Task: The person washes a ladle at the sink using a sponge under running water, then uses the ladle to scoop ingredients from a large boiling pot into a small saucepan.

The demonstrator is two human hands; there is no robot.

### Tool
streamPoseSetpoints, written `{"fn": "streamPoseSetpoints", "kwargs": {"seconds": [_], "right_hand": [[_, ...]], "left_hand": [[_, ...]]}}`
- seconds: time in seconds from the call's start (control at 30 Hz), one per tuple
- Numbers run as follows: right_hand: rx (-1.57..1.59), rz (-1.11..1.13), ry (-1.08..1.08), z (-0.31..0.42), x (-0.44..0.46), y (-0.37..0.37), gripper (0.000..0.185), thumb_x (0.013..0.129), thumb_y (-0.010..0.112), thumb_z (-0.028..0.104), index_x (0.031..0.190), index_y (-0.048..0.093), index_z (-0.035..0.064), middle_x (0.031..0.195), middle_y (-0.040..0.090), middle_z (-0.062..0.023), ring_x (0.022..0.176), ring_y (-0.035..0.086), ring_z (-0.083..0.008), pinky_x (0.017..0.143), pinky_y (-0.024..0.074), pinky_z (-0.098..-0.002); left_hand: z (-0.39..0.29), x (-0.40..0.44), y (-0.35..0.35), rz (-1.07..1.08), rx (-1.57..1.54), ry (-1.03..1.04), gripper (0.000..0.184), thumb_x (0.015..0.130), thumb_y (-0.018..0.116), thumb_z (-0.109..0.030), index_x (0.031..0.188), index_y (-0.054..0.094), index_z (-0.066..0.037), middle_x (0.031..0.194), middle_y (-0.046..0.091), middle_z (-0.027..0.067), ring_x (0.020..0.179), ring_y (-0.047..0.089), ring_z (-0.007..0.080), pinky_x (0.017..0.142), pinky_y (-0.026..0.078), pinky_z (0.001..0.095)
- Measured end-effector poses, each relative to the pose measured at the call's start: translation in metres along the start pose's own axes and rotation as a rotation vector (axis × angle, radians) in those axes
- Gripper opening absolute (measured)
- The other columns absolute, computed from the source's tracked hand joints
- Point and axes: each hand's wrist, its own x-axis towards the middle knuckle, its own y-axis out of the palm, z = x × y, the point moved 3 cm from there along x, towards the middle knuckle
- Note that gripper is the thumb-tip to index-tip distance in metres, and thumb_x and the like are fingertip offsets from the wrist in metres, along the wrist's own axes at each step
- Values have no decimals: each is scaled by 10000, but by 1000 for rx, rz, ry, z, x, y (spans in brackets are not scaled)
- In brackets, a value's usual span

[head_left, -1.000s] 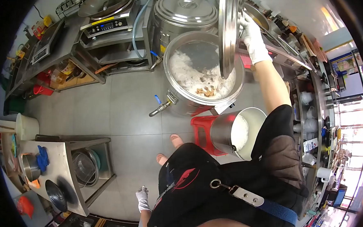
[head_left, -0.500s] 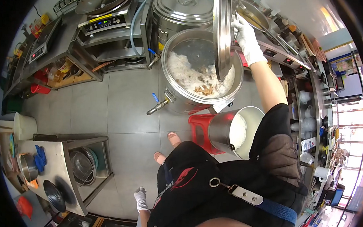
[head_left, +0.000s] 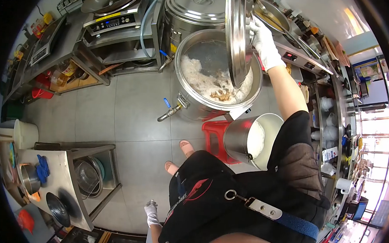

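A worker's white-gloved right hand (head_left: 266, 48) holds a round steel lid (head_left: 236, 44) aloft over a large stainless pot (head_left: 199, 110) in a kitchen. The lid is polished silver metal with a banded rim that catches pale streaks of light. Seen almost edge-on, it shows as a slim, bright ellipse, its upper end cut off by the picture's top edge.

The disc stands on edge, its long axis running from the top of the view down toward the person, the lower end leaning slightly right. One face turns left across the pot's mouth, the other right toward the glove. The lower rim hangs over the right part of the opening; whether it touches anything there cannot be told.

The right hand's fingers grasp the lid from its right side, their tips partly hidden. The gloved left hand (head_left: 152, 212) hangs low at the person's side, its fingers bent; whether they close on anything cannot be made out.

In the pot, white foam (head_left: 192, 75) and brown pieces (head_left: 221, 95) float on grey liquid. A metal bucket (head_left: 237, 139) stands nearby, beside a red stool (head_left: 215, 131).
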Motion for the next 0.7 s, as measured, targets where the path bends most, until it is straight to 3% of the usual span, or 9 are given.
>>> {"fn": "streamPoseSetpoints", "kwargs": {"seconds": [0.33, 0.43, 0.5, 0.57, 0.6, 0.67, 0.7], "right_hand": [[-36, -12, -12, 2, -8, 7, 211, 900, 590, 19, 1110, 608, 20, 698, 483, 44, 521, 381, -65, 479, 303, -203], [-220, 28, 67, -18, -10, 3, 385, 901, 583, 13, 1285, 586, 36, 841, 574, 45, 571, 414, -40, 509, 340, -179], [-343, -69, 2, -30, -19, 12, 388, 863, 618, 45, 1251, 614, 49, 659, 487, 81, 477, 348, -32, 433, 268, -192], [-453, -76, -65, -49, -16, 13, 401, 857, 624, 76, 1258, 637, 79, 642, 496, 73, 487, 388, -40, 440, 311, -203], [-776, -60, -325, -55, -18, 11, 421, 829, 634, 83, 1250, 652, 92, 745, 634, 2, 563, 506, -90, 515, 430, -245], [-855, -11, -294, -56, -32, 12, 433, 790, 658, 90, 1223, 661, 84, 999, 715, -113, 850, 643, -186, 792, 505, -301], [-915, 5, -350, -64, -31, 5, 439, 780, 664, 90, 1219, 660, 77, 1053, 712, -141, 931, 655, -210, 867, 498, -312]], "left_hand": [[-7, 1, -3, -22, 15, 33, 210, 958, 623, -216, 1008, 637, -13, 751, 639, 36, 567, 572, 119, 467, 404, 257], [-14, -1, -3, 42, 40, 72, 187, 956, 625, -215, 977, 639, -29, 757, 642, 32, 569, 574, 115, 466, 402, 255], [-16, 7, -8, 59, 55, 66, 185, 957, 624, -225, 966, 646, -42, 773, 656, 36, 575, 578, 116, 476, 409, 262], [-18, -2, -10, 43, 71, 57, 189, 959, 621, -230, 965, 650, -43, 777, 660, 38, 578, 579, 114, 480, 411, 262], [-17, 0, -13, 55, 96, 46, 199, 962, 613, -230, 983, 652, -36, 780, 662, 41, 591, 585, 116, 488, 416, 258], [-17, 7, -20, 65, 119, 46, 200, 964, 608, -227, 990, 650, -33, 784, 664, 42, 592, 586, 118, 489, 419, 259], [-14, 10, -25, 71, 131, 41, 200, 965, 606, -225, 993, 649, -32, 786, 665, 43, 593, 587, 119, 490, 421, 259]]}}
